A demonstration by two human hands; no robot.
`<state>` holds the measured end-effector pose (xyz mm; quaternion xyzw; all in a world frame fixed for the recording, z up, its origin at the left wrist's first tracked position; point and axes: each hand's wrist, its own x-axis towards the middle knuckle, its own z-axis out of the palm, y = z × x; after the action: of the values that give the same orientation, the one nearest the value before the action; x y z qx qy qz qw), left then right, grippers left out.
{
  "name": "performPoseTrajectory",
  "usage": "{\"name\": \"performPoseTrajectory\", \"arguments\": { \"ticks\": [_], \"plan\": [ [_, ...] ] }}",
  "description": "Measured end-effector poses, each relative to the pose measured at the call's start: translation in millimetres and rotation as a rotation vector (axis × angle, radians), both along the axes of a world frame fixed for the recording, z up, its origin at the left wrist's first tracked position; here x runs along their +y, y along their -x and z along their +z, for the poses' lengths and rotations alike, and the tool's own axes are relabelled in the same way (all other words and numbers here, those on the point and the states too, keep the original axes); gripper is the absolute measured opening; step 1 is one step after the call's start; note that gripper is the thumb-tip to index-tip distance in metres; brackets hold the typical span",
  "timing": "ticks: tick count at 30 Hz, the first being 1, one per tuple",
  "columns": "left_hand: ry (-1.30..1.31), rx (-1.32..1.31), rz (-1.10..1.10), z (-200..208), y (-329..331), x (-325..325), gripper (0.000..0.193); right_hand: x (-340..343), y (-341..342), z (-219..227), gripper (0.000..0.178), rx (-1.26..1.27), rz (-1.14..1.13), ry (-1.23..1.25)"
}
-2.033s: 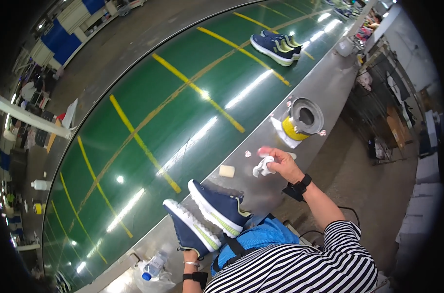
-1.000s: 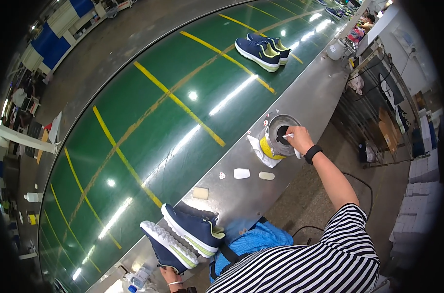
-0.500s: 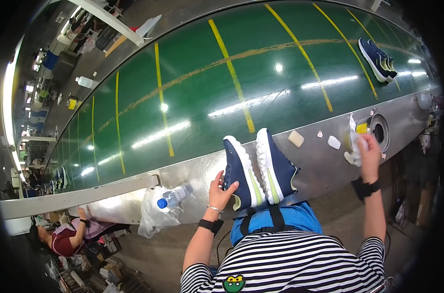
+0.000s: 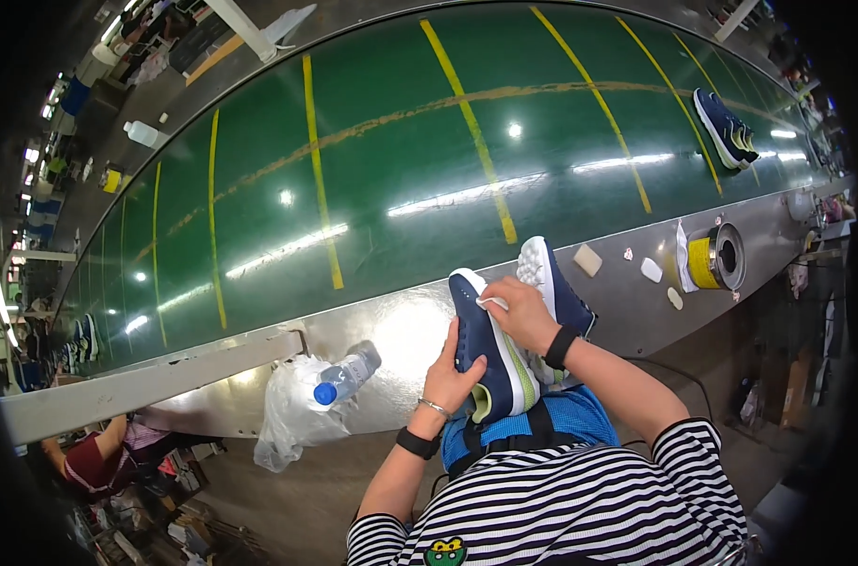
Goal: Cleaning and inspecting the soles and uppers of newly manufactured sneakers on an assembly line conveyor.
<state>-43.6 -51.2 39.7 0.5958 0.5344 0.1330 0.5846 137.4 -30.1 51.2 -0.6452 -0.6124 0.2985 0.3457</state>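
A navy sneaker (image 4: 486, 344) with a white sole and lime heel trim lies on its side at the metal ledge's near edge, toe pointing away. My left hand (image 4: 451, 375) grips its left side near the heel, thumb across the upper. Over the toe end, my right hand (image 4: 526, 316) pinches a small white piece (image 4: 491, 302) against the sneaker by the sole edge; its material is unclear. The matching sneaker (image 4: 569, 304) lies just to the right, partly covered by my right hand and wrist.
Beyond the metal ledge (image 4: 405, 330) runs a green conveyor belt (image 4: 372, 170) with another pair of sneakers (image 4: 724, 130) at far right. An open can (image 4: 717, 259), a beige block (image 4: 587, 260) and a white block (image 4: 651, 270) sit rightward. A water bottle (image 4: 348, 374) rests on a plastic bag (image 4: 297, 415) leftward.
My right hand has come left from beside the can to the left sneaker's toe, carrying the white piece. My left hand has stayed on that sneaker, which has shifted slightly rightward.
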Motion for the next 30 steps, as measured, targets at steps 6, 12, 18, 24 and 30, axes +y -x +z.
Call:
{"name": "performPoseTrajectory", "arguments": {
  "ticks": [6,12,18,24,30],
  "plan": [
    [-0.031,0.03,-0.045,-11.1,2.1,2.5,0.077,30.7,1.7,-1.5,0.005,-0.204,0.064,0.084],
    [-0.146,-0.012,-0.044,-26.8,8.6,-4.0,0.082,1.8,-4.4,2.8,0.004,-0.143,0.123,0.101],
    [-0.353,0.034,-0.048,-28.8,4.6,-2.8,0.081,34.3,0.4,-2.9,0.005,-0.202,0.106,0.0],
    [-0.22,0.136,-0.109,-9.7,7.3,3.7,0.082,15.2,-1.4,2.3,0.006,-0.17,0.158,0.068],
    [-0.237,0.136,-0.121,-12.6,5.3,2.2,0.081,69.6,3.0,-16.4,0.003,-0.281,0.209,0.084]
  ]
}}
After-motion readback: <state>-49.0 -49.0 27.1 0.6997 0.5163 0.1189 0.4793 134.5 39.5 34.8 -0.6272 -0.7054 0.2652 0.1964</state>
